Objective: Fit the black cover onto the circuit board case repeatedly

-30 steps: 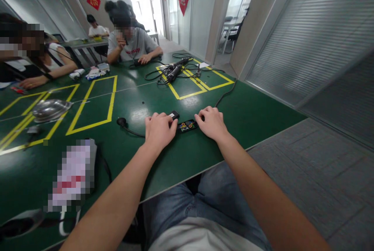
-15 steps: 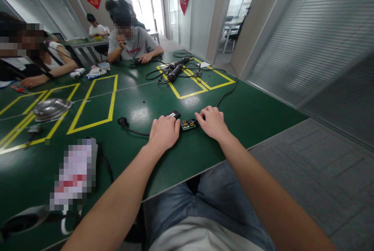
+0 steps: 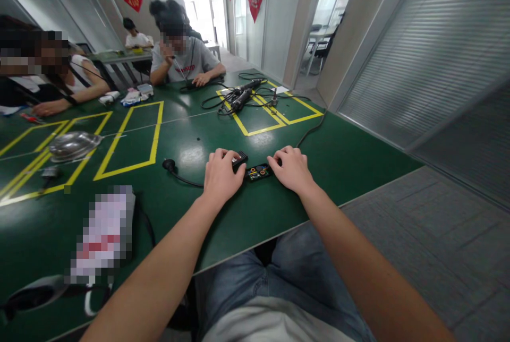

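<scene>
Flanking an exposed circuit board (image 3: 258,172) are both hands (image 3: 223,176) (image 3: 292,170), curled.

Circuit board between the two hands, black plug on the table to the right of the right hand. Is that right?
Not quite: the black plug lies to the left of the left hand, as the head view shows. The circuit board is between that hand and the right hand, as you said.

Circuit board (image 3: 258,172): between the left hand (image 3: 223,174) and the right hand (image 3: 291,169).
Plug (image 3: 169,165): on the table (image 3: 342,145), left of the left hand.
Tools (image 3: 241,101): on the table, beyond both hands.
Co-worker (image 3: 195,58): at the table's far side, left of the tools.
</scene>
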A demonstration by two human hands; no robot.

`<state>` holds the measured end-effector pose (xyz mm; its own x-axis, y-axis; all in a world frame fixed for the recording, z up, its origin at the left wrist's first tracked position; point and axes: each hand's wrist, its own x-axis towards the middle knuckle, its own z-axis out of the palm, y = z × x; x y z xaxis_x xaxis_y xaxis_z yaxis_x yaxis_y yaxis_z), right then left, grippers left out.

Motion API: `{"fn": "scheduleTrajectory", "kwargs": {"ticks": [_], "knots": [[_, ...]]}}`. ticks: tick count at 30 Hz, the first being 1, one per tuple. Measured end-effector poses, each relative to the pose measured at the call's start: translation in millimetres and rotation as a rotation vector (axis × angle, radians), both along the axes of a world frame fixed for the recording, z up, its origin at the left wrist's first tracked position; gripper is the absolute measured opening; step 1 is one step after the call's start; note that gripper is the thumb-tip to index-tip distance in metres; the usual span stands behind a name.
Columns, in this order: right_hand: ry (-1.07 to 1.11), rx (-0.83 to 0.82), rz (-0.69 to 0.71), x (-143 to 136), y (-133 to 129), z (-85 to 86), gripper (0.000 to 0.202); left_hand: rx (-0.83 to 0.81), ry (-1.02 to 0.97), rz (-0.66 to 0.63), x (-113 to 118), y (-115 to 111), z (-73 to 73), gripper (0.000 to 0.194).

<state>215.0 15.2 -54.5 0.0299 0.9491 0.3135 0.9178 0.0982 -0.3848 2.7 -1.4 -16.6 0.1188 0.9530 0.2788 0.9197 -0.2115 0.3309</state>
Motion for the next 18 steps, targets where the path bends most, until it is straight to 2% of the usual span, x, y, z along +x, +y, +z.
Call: {"fn": "scheduleTrajectory", "kwargs": {"ticks": [6,10,14,18], "knots": [[0.036,-0.033,-0.009,0.7,-0.4,4.1,0.037,-0.115,-0.048,0.045,-5.4,6.6,-2.2,0.037],[0.042,-0.029,-0.01,0.9,-0.2,4.1,0.037,-0.065,-0.063,0.01,-5.1,6.5,-4.1,0.036],[0.039,-0.028,-0.006,1.9,0.6,2.6,0.039,0.039,-0.158,-0.204,-4.3,3.0,-4.9,0.035],[0.043,-0.01,0.003,2.1,0.8,1.3,0.046,0.01,-0.138,-0.454,-2.6,-2.4,-5.2,0.038]]}}
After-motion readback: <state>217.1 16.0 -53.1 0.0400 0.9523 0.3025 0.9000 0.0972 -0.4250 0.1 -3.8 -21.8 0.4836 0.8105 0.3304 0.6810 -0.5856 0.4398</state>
